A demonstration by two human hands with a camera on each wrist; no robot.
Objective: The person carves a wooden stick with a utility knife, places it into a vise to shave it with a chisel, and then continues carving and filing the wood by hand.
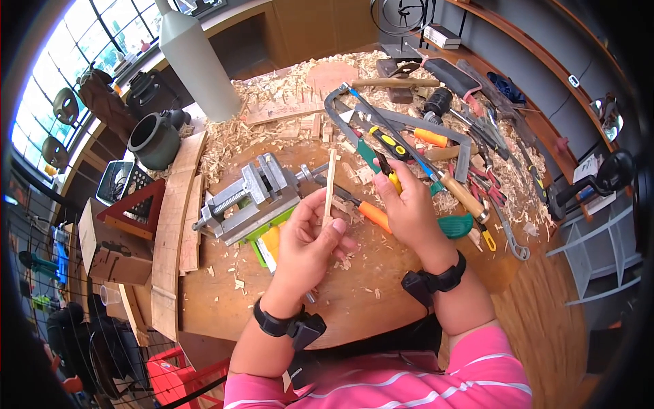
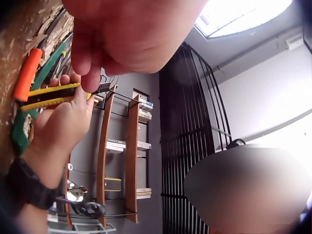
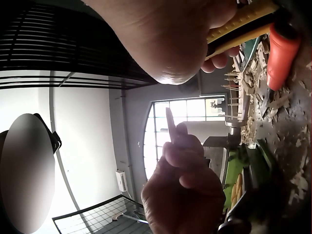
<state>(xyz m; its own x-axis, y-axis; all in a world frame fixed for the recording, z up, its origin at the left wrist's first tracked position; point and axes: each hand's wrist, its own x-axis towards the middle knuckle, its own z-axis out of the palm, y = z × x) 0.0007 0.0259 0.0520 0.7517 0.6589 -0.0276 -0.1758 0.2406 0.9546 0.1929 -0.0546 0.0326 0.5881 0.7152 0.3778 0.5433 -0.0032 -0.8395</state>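
Note:
My left hand pinches a thin, pale wooden stick between thumb and fingers, its long end pointing up and away. In the right wrist view the stick's tapered tip rises above the left fingers. Close by on the right, my right hand grips a yellow and black utility knife; its dark blade end points away from me. The knife is apart from the stick. Beneath the hands, an orange-handled tool lies on the wooden table.
A metal vise stands left of the hands. Beyond them lie heaped wood shavings. At right are a hacksaw, a wrench and several other tools. Wooden boards line the left edge, near a dark pot.

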